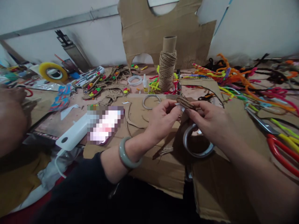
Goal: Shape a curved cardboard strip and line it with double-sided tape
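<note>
Both of my hands meet over the cardboard [137,116]. My left hand [163,119], with a pale green bangle [126,154] on its wrist, pinches a small bundle of brown twine [184,101]. From the other side, my right hand [206,116] grips the same bundle. A small white strip [180,106] shows between my fingertips; whether it is paper or tape, I cannot tell. Just under my right hand lies a roll of tape [185,141]. A short twine piece [166,151] rests below my left hand.
A twine spool [167,70] stands behind my hands, near a small glue bottle [145,83]. Red-handled scissors [277,140] lie right, by colourful pipe cleaners [235,76]. At left are a phone [106,126], a white device [77,132], yellow tape [53,72] and another person's arm [11,121].
</note>
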Available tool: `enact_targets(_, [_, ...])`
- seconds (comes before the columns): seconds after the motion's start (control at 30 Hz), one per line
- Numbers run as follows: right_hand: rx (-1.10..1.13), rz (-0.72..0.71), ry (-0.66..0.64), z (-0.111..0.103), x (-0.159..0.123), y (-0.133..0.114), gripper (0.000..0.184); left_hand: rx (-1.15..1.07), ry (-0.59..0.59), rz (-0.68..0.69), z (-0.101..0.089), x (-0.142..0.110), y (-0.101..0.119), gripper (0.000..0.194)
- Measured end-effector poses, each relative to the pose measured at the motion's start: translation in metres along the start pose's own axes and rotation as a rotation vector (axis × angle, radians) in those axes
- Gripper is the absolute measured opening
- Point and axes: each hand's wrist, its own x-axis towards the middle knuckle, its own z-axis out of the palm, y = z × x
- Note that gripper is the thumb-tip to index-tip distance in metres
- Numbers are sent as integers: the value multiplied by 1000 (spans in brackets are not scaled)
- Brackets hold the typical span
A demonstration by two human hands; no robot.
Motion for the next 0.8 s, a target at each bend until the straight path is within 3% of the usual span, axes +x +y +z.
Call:
enact_targets(0.27, [-59, -38, -9, -3, 0, -7, 25, 68, -142, -110, -2, 4, 2, 5])
enact_targets(0.47, [-74, -75, 6, -2, 0, -6, 31, 126, -78, -87, -3, 5, 3, 3])
enact_targets(0.8, [21, -2, -74, -7, -2, -9, 29, 132, 8, -73, -2, 4, 4, 5])
